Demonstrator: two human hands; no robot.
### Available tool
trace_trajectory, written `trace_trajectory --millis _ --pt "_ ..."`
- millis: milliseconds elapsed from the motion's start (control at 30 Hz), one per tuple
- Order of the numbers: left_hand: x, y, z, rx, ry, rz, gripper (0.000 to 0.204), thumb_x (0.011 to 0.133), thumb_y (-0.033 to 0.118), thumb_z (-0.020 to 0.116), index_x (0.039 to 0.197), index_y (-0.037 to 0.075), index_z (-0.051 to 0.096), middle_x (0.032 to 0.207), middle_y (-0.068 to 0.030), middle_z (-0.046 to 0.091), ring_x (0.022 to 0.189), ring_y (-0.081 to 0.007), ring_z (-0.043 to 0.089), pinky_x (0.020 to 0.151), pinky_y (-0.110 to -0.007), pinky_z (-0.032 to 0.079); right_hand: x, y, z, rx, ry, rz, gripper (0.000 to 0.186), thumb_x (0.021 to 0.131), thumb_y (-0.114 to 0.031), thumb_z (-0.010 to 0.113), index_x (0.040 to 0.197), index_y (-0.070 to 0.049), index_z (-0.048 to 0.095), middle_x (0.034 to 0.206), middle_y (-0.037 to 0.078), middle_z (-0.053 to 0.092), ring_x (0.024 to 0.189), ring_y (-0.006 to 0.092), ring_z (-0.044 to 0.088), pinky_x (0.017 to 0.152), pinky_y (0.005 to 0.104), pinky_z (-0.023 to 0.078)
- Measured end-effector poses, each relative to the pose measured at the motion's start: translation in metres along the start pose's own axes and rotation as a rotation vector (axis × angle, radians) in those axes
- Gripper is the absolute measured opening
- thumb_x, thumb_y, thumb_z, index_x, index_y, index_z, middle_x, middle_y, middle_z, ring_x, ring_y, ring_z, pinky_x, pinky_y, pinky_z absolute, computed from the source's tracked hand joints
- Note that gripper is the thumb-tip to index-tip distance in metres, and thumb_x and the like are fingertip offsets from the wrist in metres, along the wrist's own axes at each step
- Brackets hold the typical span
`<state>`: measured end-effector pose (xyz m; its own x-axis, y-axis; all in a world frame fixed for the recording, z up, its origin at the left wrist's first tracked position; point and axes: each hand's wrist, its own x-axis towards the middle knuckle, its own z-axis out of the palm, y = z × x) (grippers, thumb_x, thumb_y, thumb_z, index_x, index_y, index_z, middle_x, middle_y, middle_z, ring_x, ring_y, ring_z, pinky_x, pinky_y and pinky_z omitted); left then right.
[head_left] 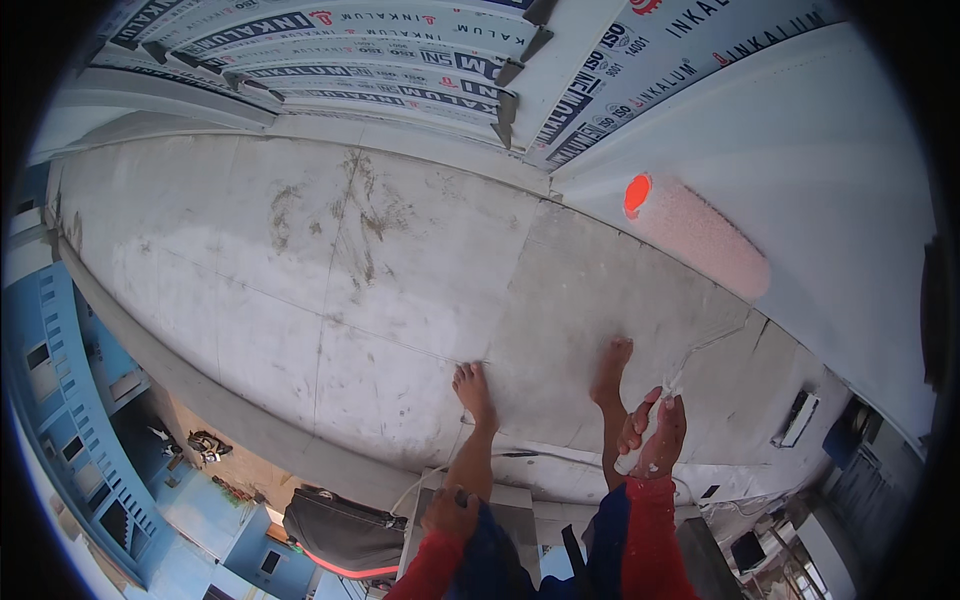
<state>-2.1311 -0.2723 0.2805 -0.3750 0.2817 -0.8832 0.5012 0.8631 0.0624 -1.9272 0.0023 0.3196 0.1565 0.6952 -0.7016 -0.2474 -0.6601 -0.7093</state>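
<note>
My right hand [657,440] is closed around the pale handle of a paint roller [705,238]. Its thin wire frame runs up and right from the grip to a fluffy, pinkish-white sleeve with a bright orange end cap. The sleeve lies against the white wall [840,130], just above the floor edge. White paint specks mark the hand. By my left knee, my left hand [452,512] has its fingers curled in; whatever they hold, if anything, is hidden. Both my bare feet stand on the grey floor [400,290], one on each side.
Film-covered metal frames [380,60] with printed patterns line the wall's far side. A raised ledge [260,400] edges the floor at left, with a blue building [85,400] beyond and below. A black bag [335,530] and a white cable lie near my left leg. A flat white-and-dark object [796,419] is at right.
</note>
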Motion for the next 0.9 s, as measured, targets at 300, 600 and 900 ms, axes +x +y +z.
trace_trajectory --millis 300,600,900 --pt "0.013 0.017 0.002 0.045 -0.002 0.013 0.049 0.081 0.042 0.065 0.116 0.007 0.067 0.124 -0.0179 0.061 0.115 -0.0361 0.059 0.098 -0.046 0.047 -0.005 -0.006 -0.001 -0.106 0.105 -0.062 0.030 0.101 -0.037 0.048 0.099 -0.007 0.051 0.062 0.002 0.043 0.041 0.0111 0.040 0.037 0.0263 0.036" --pt "-0.002 0.018 0.015 0.115 0.015 0.005 0.044 0.080 0.043 0.067 0.110 0.010 0.068 0.119 -0.0138 0.064 0.112 -0.0344 0.060 0.096 -0.045 0.048 0.158 0.110 0.006 -0.158 0.003 0.191 0.031 0.100 -0.038 0.050 0.093 -0.008 0.051 0.060 0.001 0.045 0.040 0.0116 0.044 0.035 0.0298 0.038" --pt "0.013 0.014 0.002 0.137 -0.002 0.083 0.048 0.082 0.047 0.062 0.114 0.012 0.067 0.117 -0.0135 0.065 0.112 -0.0355 0.061 0.097 -0.046 0.047 0.153 0.106 -0.003 -0.083 -0.043 0.157 0.032 0.101 -0.037 0.050 0.089 -0.007 0.049 0.058 0.000 0.045 0.037 0.0100 0.042 0.033 0.0289 0.038"
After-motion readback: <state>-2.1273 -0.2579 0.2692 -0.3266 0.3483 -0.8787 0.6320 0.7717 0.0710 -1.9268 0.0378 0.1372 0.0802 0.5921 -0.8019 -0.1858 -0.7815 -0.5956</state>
